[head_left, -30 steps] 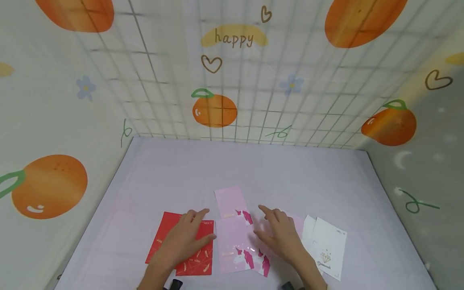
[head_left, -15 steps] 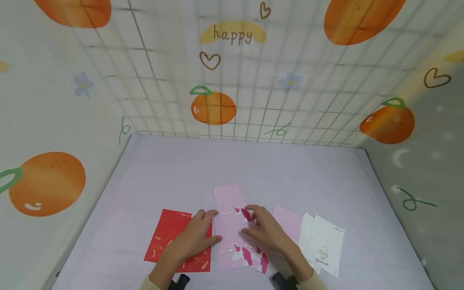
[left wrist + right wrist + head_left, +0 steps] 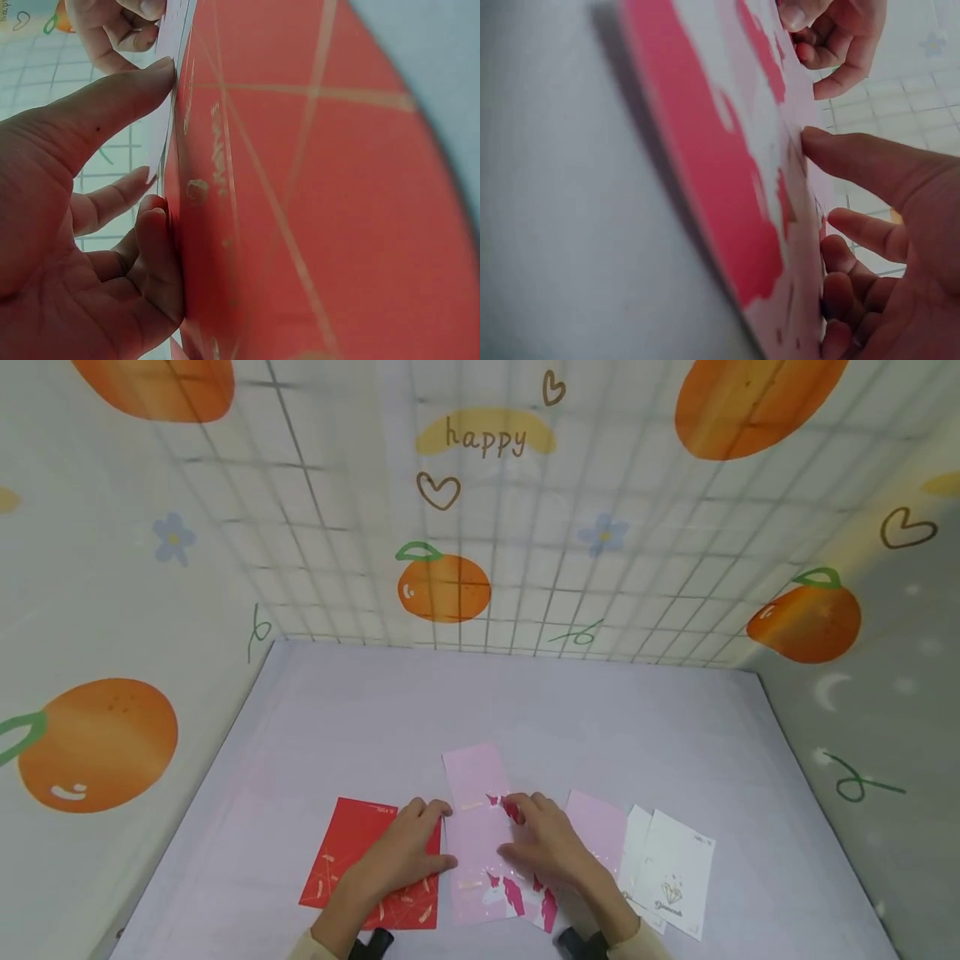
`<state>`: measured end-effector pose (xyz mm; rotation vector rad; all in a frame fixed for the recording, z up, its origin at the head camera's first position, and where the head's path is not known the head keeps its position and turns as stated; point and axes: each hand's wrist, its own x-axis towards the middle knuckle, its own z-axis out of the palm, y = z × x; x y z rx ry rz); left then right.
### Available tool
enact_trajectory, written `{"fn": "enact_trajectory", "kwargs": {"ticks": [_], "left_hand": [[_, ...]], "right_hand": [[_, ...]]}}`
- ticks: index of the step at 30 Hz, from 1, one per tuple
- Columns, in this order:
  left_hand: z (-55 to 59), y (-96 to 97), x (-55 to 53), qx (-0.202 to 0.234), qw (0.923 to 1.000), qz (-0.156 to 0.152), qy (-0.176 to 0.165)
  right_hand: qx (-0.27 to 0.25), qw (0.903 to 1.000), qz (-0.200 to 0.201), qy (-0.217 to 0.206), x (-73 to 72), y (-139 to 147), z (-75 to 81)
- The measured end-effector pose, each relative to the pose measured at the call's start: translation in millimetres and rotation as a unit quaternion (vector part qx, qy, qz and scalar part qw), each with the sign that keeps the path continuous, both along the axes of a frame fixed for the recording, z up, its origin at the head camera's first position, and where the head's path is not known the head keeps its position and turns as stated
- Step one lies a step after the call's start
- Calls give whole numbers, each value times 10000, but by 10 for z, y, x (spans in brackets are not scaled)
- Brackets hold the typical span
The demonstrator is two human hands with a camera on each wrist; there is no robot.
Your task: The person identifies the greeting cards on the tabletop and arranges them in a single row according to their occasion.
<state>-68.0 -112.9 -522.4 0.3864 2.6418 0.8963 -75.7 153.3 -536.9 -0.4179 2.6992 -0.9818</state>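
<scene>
Overlapping pink unicorn cards (image 3: 477, 839) lie between my hands in the head view. My left hand (image 3: 408, 843) lies over red cards (image 3: 352, 837) with gold lines, its thumb and index finger spread at the left edge of the pink cards. In the left wrist view, the thumb (image 3: 112, 105) touches that edge, and other fingers bend against the red card. My right hand (image 3: 546, 839) rests on the pink cards from the right, thumb and fingertips on their surface. In the right wrist view, its thumb (image 3: 855, 157) presses the pink card. Neither hand grips anything.
Another pink card (image 3: 596, 827) lies right of my right hand. White cards (image 3: 682, 868) with a diamond drawing overlap beside it. A pale cloth covers the table (image 3: 525, 702). Printed curtains (image 3: 637, 502) with oranges and a grid enclose the back and sides.
My right hand has moved left and down onto the pink cards, uncovering the pink card to its right. My left hand has shifted slightly right to the pink cards' edge.
</scene>
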Motion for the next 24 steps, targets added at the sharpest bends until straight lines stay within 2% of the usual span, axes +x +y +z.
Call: {"fn": "enact_trajectory", "kwargs": {"ticks": [10,15,19,24], "left_hand": [[-21,12,-39,189,9994,-287,52],[-31,18,-51,227,9992,-325,82],[-33,20,-57,293,9990,-329,33],[-38,20,-65,291,9988,-386,48]], "right_hand": [[39,10000,-23,-64,9,-12,10],[-89,9996,-191,-184,8,-12,-6],[-506,9975,-284,-395,13,1,-4],[-1177,9905,-190,-691,29,13,10]]}}
